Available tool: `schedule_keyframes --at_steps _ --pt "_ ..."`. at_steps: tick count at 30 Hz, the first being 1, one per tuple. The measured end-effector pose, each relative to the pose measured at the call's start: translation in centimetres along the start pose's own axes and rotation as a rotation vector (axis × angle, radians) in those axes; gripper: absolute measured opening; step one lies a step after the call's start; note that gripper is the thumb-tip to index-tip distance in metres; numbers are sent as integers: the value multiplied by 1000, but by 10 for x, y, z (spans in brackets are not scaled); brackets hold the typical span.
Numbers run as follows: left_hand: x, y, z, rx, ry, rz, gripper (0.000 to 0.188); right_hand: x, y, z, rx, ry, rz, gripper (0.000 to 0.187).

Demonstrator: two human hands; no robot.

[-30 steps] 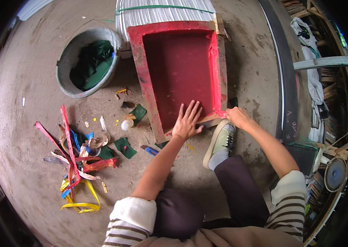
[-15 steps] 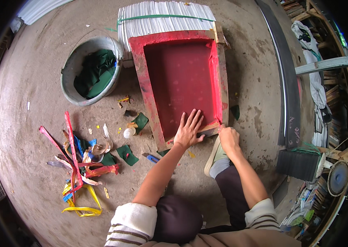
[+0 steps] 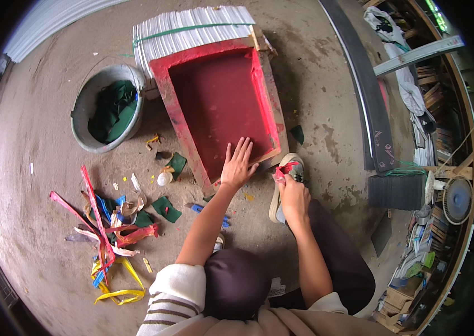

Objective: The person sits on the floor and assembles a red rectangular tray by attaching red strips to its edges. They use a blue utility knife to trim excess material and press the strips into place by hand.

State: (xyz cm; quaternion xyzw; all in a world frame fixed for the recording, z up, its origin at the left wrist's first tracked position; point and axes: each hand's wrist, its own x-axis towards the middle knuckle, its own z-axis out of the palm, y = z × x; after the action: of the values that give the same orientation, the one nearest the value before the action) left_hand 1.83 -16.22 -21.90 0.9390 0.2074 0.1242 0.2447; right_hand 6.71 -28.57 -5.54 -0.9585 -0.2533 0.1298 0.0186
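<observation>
A screen-printing frame [image 3: 173, 115] rests tilted against a strapped white stack [image 3: 197, 38]. Its wooden edges carry red tape or paint around dark red mesh [image 3: 214, 101]. My left hand [image 3: 238, 167] lies flat on the lower part of the mesh, fingers apart. Just off the frame's lower right corner, my right hand [image 3: 295, 197] pinches a crumpled strip of red tape [image 3: 285, 169] above my shoe [image 3: 274, 203]. Near my left forearm, a blue utility knife [image 3: 196, 208] lies on the floor.
Left of the frame stands a grey bucket [image 3: 82, 130] of dark green cloth. Below it lies a heap of tape scraps [image 3: 102, 224], with green cloth pieces [image 3: 166, 208] and a small whitish container [image 3: 164, 178] nearby. A black stack [image 3: 396, 192] and a fan [image 3: 457, 200] stand at right.
My right hand has come away from the frame's lower right corner, down toward me, with red tape in its fingers. My left hand stays on the mesh. The whole view has shifted.
</observation>
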Motion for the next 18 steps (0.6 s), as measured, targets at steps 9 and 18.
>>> schedule_keyframes --at_steps 9,18 --pt "9 -21 -50 -992 -341 -331 44 9 -14 -14 339 141 -177 22" --pt "-3 17 -211 -1507 -57 -346 45 -10 -71 -32 830 387 -565 32"
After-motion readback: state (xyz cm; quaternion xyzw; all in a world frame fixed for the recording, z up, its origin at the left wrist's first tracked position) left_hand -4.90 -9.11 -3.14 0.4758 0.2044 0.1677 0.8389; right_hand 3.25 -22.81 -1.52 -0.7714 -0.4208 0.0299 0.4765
